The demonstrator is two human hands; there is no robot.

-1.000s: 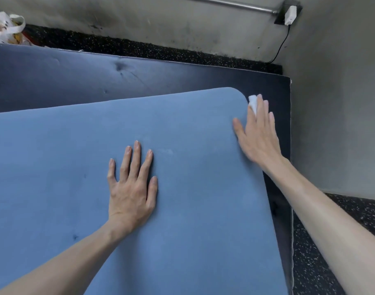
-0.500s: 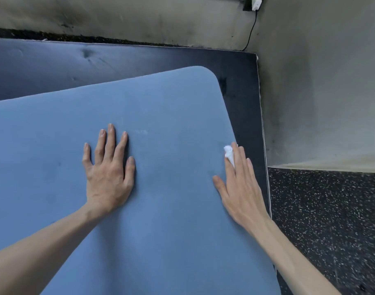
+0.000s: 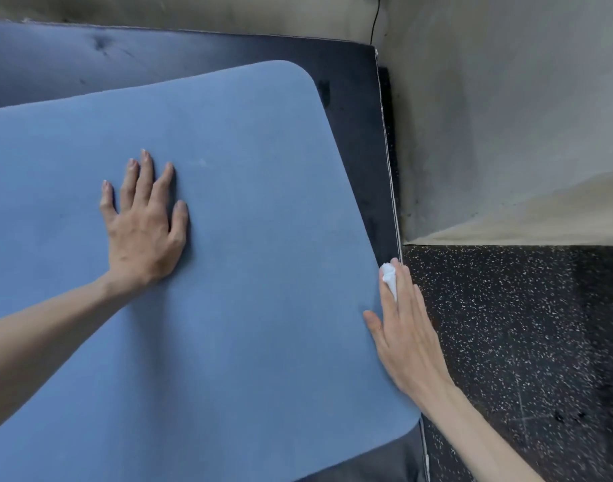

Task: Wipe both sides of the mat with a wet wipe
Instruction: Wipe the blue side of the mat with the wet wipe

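A blue mat (image 3: 256, 273) lies flat across most of the view, on top of a larger dark pad (image 3: 350, 109). My left hand (image 3: 145, 224) presses flat on the mat's middle with its fingers spread. My right hand (image 3: 405, 332) lies flat with straight fingers along the mat's right edge. A white wet wipe (image 3: 389, 278) sits under those fingers, and only its crumpled tip shows near the fingertips.
A grey wall (image 3: 506, 116) rises at the back and on the right, forming a corner with a thin black cable (image 3: 375, 22) running down it. Black speckled rubber floor (image 3: 524, 342) lies to the right of the pad.
My right hand has slid with the wipe along the mat's right edge, from the far corner toward me. My left hand stays pressed on the mat.
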